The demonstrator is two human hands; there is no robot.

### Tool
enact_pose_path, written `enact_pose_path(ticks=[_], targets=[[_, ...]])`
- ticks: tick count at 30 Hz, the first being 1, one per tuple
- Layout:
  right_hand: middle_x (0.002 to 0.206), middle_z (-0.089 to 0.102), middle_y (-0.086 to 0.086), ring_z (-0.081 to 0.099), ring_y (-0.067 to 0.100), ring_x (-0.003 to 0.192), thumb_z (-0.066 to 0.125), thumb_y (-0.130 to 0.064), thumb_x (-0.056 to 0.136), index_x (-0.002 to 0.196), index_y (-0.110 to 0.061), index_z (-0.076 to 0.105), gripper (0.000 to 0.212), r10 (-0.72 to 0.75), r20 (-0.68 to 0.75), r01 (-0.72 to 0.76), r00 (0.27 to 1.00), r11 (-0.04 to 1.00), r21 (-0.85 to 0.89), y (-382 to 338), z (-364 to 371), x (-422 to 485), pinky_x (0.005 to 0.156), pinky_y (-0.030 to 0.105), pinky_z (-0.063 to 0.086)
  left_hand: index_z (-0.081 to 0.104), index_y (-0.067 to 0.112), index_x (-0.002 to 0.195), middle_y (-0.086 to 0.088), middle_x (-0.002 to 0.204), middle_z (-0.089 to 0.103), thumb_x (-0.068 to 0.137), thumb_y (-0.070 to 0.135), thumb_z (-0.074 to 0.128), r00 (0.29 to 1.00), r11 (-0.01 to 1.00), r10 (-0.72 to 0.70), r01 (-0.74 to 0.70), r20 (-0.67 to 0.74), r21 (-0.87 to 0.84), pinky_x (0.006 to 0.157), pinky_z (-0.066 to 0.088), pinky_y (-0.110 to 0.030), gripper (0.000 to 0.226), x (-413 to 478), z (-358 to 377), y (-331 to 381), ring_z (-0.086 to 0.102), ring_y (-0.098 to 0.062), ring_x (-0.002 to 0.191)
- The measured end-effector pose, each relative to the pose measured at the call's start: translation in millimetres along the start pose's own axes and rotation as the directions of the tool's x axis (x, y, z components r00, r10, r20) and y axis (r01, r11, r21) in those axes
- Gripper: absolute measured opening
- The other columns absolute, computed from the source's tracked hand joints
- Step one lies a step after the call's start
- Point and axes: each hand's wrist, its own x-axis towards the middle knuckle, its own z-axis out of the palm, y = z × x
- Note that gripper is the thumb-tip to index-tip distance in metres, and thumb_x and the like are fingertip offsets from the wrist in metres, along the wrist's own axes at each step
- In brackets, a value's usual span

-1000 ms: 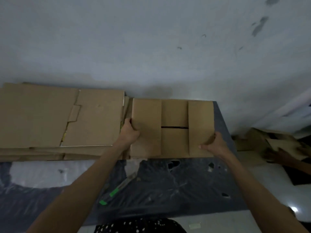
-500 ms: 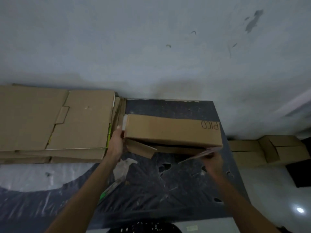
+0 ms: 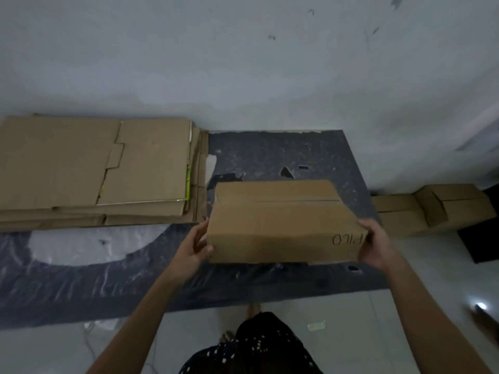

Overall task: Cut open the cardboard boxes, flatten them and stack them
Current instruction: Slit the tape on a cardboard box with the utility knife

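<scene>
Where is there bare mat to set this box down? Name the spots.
Bare mat lies between the cardboard box and the wall, right of the flattened stack. A wider patch lies in front of that stack, beside the left hand. Crowded: the stack fills the far left; more boxes sit off the mat's right edge.

A: Any txt to read?
B: One handwritten word (image 3: 347,239); it's on the cardboard box (image 3: 280,228), near side face, right end.
A: What's it say?
B: Dark marker, caps, upside down to the cam; approx. "PILO"; 3rd letter poss. a "C"; can't tell which.
</scene>
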Motion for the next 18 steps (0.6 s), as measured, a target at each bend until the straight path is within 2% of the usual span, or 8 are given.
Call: enact_pose_path(ticks=[2, 4, 6, 8, 10, 13, 15, 18], targets=[[0.096, 0.062, 0.014, 0.057, 0.031, 0.090, 0.053, -0.023, 0.090, 0.126, -0.005, 0.053, 0.040, 0.043, -0.095, -0.062, 0.995, 0.977, -0.206, 18.7, 0.7, 2.6, 0.075, 0.041, 0.046, 0.031, 0.007, 0.141, 0.004, 0.133, 0.048, 0.085, -0.025, 0.048, 0.999, 0.993, -0.032, 0.028, 0.027, 0.119, 0.092, 0.049, -0.025, 0.066, -7.6, 0.0, -20.0, 0.049, -0.012, 0.124], [0.103, 0.061, 0.011, 0.057, 0.029, 0.093, 0.052, -0.018, 0.095, 0.132, -0.007, 0.050, 0.039, 0.006, -0.156, -0.072, 0.988, 0.904, -0.422, 40.1, 7.0, 6.1, 0.080, 0.042, 0.047, 0.030, 0.005, 0.143, 0.005, 0.130, 0.049, 0.081, -0.028, 0.049, 0.997, 0.974, -0.069, 0.061, 0.030, 0.216, 0.089, 0.049, -0.023, 0.072, -10.9, 2.5, -34.9, 0.052, -0.009, 0.121], [0.123, 0.060, 0.012, 0.056, 0.028, 0.103, 0.055, -0.014, 0.095, 0.137, -0.010, 0.048, 0.043, -0.093, -0.173, -0.019, 0.981, 0.832, -0.554, 56.4, 13.9, 8.3, 0.092, 0.043, 0.046, 0.032, 0.003, 0.143, 0.000, 0.130, 0.051, 0.085, -0.023, 0.049, 0.997, 0.932, -0.072, 0.073, -0.016, 0.355, 0.086, 0.049, -0.016, 0.066, -13.5, 7.7, -45.5, 0.053, -0.018, 0.121], [0.143, 0.046, 0.010, 0.048, 0.029, 0.122, 0.059, -0.015, 0.093, 0.147, -0.015, 0.035, 0.059, -0.191, -0.160, 0.051, 0.968, 0.779, -0.625, 62.0, 19.7, 8.0, 0.102, 0.043, 0.040, 0.042, 0.008, 0.140, -0.005, 0.129, 0.052, 0.089, -0.013, 0.051, 0.992, 0.823, 0.009, 0.064, -0.126, 0.564, 0.090, 0.047, -0.018, 0.055, -13.8, 7.1, -53.6, 0.051, -0.026, 0.119], [0.153, 0.028, 0.009, 0.029, 0.030, 0.139, 0.068, -0.015, 0.086, 0.152, -0.016, 0.017, 0.083, -0.328, -0.148, 0.097, 0.933, 0.626, -0.774, 58.0, 27.6, 6.2, 0.110, 0.044, 0.031, 0.049, 0.016, 0.136, -0.010, 0.134, 0.050, 0.089, 0.002, 0.057, 0.973, 0.594, 0.083, 0.126, -0.217, 0.795, 0.098, 0.044, -0.042, 0.049, -12.3, -5.6, -66.1, 0.048, -0.036, 0.120], [0.155, 0.018, 0.013, 0.015, 0.030, 0.143, 0.072, -0.007, 0.077, 0.151, -0.016, 0.018, 0.092, -0.567, 0.086, 0.256, 0.819, 0.228, -0.940, 53.4, 41.7, 11.7, 0.116, 0.044, 0.024, 0.043, 0.017, 0.139, -0.012, 0.141, 0.037, 0.091, 0.019, 0.059, 0.939, 0.367, -0.086, 0.341, -0.333, 0.865, 0.102, 0.040, -0.050, 0.051, -16.0, -21.9, -72.5, 0.037, -0.036, 0.127], [0.151, 0.026, 0.011, 0.024, 0.028, 0.141, 0.065, 0.000, 0.078, 0.149, -0.017, 0.028, 0.081, -0.530, 0.275, 0.400, 0.802, 0.134, -0.907, 56.6, 54.7, 16.4, 0.113, 0.038, 0.029, 0.041, 0.017, 0.140, -0.013, 0.143, 0.036, 0.092, 0.021, 0.058, 0.944, 0.299, -0.125, 0.331, -0.307, 0.895, 0.103, 0.041, -0.047, 0.051, -20.0, -30.0, -75.4, 0.037, -0.034, 0.128], [0.140, 0.035, 0.006, 0.038, 0.024, 0.127, 0.059, -0.001, 0.081, 0.135, -0.020, 0.049, 0.059, -0.435, 0.399, 0.435, 0.807, -0.019, -0.900, 65.6, 71.3, 22.8, 0.096, 0.027, 0.042, 0.044, 0.009, 0.138, -0.020, 0.140, 0.042, 0.093, 0.018, 0.058, 0.932, 0.403, -0.160, 0.363, -0.326, 0.840, 0.098, 0.044, -0.046, 0.048, -25.5, -43.0, -76.5, 0.047, -0.037, 0.120]])
